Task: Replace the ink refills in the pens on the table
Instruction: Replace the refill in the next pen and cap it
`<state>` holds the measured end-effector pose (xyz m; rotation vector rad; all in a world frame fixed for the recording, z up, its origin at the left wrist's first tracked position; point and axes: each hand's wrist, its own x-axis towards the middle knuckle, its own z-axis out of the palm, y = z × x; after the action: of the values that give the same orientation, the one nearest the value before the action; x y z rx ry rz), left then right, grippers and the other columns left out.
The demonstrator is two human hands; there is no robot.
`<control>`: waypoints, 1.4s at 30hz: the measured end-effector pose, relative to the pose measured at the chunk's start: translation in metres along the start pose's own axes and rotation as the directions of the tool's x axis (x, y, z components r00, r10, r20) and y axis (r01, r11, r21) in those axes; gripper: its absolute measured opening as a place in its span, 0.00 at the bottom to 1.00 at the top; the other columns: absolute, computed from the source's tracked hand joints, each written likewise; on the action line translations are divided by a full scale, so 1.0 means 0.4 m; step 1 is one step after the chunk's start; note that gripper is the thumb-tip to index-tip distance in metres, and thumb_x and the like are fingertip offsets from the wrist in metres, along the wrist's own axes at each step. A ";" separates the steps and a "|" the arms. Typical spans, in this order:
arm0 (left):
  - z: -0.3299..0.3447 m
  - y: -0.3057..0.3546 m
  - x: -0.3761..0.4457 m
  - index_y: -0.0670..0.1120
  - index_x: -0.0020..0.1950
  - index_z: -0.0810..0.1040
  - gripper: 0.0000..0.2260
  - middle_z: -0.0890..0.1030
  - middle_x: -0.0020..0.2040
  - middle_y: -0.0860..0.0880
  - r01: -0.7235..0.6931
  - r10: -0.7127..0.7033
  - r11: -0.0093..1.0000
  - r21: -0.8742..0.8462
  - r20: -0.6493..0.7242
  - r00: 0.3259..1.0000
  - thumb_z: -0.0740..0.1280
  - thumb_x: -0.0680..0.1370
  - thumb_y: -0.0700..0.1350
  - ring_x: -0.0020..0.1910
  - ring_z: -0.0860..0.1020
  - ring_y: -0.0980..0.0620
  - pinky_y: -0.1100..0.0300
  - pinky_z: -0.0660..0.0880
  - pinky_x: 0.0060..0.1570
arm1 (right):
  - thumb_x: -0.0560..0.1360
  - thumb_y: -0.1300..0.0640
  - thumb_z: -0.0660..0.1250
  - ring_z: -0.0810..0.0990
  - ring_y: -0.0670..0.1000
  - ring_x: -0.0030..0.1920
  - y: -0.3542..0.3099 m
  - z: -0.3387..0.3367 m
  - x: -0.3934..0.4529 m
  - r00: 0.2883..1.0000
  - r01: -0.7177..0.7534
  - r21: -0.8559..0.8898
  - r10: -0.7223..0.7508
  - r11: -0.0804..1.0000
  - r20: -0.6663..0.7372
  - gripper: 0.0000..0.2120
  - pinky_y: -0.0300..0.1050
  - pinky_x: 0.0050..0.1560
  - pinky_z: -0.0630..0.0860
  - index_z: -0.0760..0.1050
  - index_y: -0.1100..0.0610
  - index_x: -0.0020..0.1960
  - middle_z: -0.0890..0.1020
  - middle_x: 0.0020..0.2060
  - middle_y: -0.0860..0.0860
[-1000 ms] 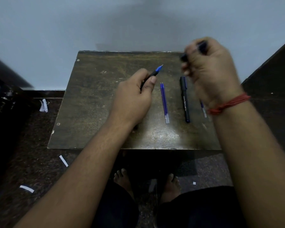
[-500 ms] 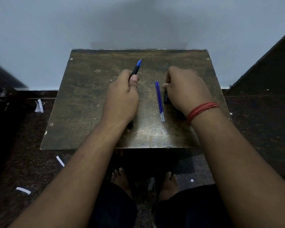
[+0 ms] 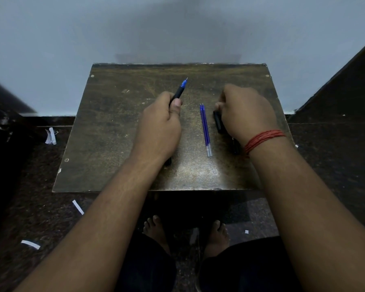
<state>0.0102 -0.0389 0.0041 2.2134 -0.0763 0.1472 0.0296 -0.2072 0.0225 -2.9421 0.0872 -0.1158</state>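
Surface: a small dark wooden table (image 3: 114,131), worn and scratched, with a glossy patch near its front edge and screw heads showing at three of its corners.
Room: the table's far edge stands against a pale grey-blue wall (image 3: 177,28); the floor (image 3: 40,207) is dark speckled stone, with a dark slanting panel (image 3: 350,85) at the right.
Left hand: the left hand (image 3: 158,129) is curled into a fist over the middle of the table, thumb pressed along a black pen (image 3: 178,92) that it grips.
Pen in left hand: it points away toward the far edge, blue tip and bare metal point uncovered; its rear end shows below the wrist, close to the table top.
Right hand: the right hand (image 3: 247,112) lies curled, knuckles up, toward the right edge, over a second black pen (image 3: 218,122); whether the fingers actually grip anything cannot be told.
Second pen: lies on the table, partly hidden under the right hand and wrist.
Refills: two blue ink refills (image 3: 205,129) lie side by side, touching, between the hands, tips toward the far edge, clear ends toward the front.
Wrist: a red thread band (image 3: 263,140) circles the right wrist.
Floor litter: white paper scraps (image 3: 51,135) lie left of the table and near the front.
Below: bare feet (image 3: 156,230) show under the front edge.
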 end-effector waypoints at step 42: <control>0.002 0.028 -0.003 0.44 0.54 0.82 0.09 0.77 0.33 0.54 -0.191 0.192 0.981 -0.013 0.017 0.981 0.62 0.82 0.42 0.30 0.73 0.66 0.74 0.64 0.30 | 0.75 0.72 0.67 0.85 0.57 0.51 -0.016 -0.018 0.008 0.992 -0.047 0.997 -0.114 0.058 0.053 0.19 0.52 0.53 0.81 0.68 0.63 0.63 0.84 0.49 0.59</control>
<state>0.0078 -0.0463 0.0123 2.1942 -0.3000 0.2325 0.0324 -0.2024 0.0310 -1.4328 -0.0748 0.0165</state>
